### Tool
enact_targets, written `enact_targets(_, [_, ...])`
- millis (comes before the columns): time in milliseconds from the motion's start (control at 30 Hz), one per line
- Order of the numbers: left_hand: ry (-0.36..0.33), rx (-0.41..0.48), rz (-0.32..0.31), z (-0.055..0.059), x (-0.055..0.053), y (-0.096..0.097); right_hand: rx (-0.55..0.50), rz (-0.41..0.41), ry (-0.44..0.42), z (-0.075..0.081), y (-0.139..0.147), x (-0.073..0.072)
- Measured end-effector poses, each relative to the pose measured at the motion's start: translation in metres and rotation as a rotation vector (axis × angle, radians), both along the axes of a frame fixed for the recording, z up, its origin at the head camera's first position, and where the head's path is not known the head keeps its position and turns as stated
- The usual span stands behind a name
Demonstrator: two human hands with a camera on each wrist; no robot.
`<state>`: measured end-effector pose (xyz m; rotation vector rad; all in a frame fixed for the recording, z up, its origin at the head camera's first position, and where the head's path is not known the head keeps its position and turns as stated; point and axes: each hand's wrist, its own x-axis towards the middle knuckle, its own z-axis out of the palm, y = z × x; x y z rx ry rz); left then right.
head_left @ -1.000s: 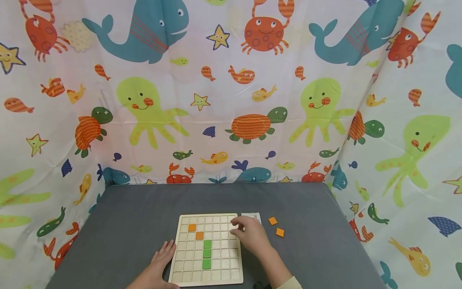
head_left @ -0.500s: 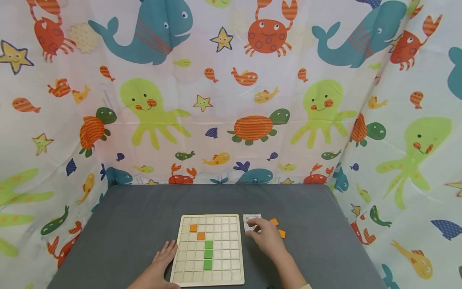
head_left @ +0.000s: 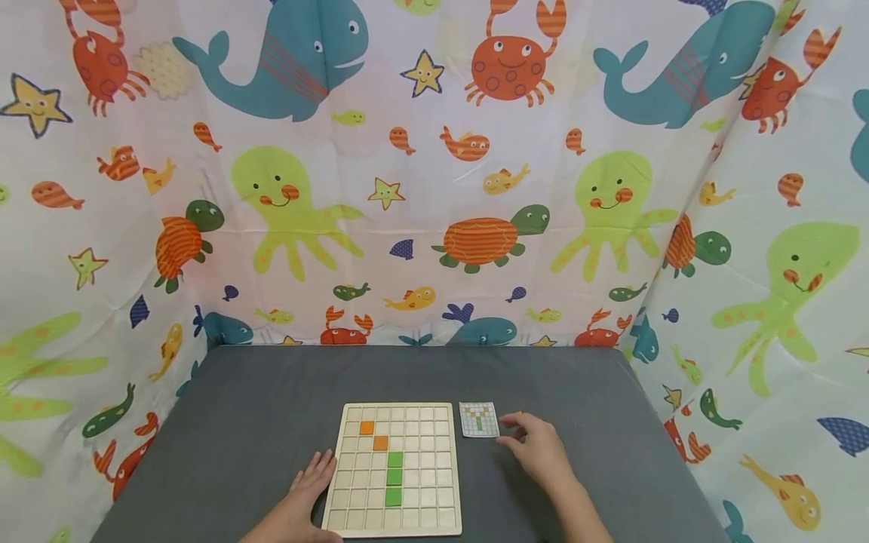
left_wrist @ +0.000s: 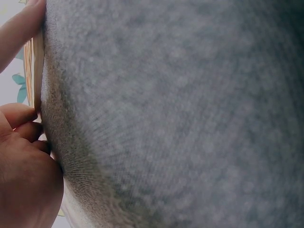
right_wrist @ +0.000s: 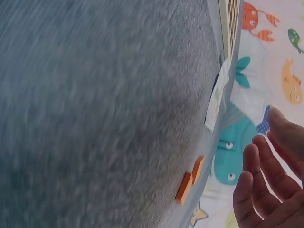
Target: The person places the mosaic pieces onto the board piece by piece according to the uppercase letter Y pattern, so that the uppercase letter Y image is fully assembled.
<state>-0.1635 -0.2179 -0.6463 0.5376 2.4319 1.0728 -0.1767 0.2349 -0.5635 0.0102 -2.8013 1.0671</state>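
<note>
A pale wooden grid board (head_left: 428,477) lies on the table. Two orange tiles, one of them the upper-left orange tile (head_left: 366,427), step diagonally down to a column of three green tiles (head_left: 394,477). My left hand (head_left: 307,494) rests along the board's left edge, fingers extended, thumb at the near-left corner. To the right of the board, my right hand (head_left: 539,451) is beside the small pattern card (head_left: 479,420), fingers loosely bent with nothing between them. Two loose orange tiles (right_wrist: 184,188) lie on the table close to it, mostly hidden by the hand in the head view.
The grey table (head_left: 271,392) is enclosed by a curtain (head_left: 421,226) printed with sea animals, at the back and both sides. The card shows a small grid with an orange and green figure.
My right hand has moved right, from over the board's right edge past the card to the loose orange tiles, uncovering the card. The left hand stays at the board.
</note>
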Motion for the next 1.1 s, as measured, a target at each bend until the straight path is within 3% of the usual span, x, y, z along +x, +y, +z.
enact_targets(200, [-0.001, 0.0, -0.006, -0.001, -0.001, 0.0, 0.011, -0.037, -0.013, -0.002, 0.017, 0.002])
enact_targets(667, [0.02, 0.006, -0.012, 0.001, 0.003, -0.001, 0.038, -0.081, -0.187, -0.018, 0.054, 0.006])
enact_targets(867, [0.011, 0.011, -0.005, 0.007, 0.006, 0.001, 0.068, -0.073, -0.205, -0.02, 0.057, 0.004])
enact_targets(1100, [-0.013, 0.016, 0.005, 0.011, 0.005, 0.002, 0.121, -0.039, -0.168, -0.023, 0.055, -0.003])
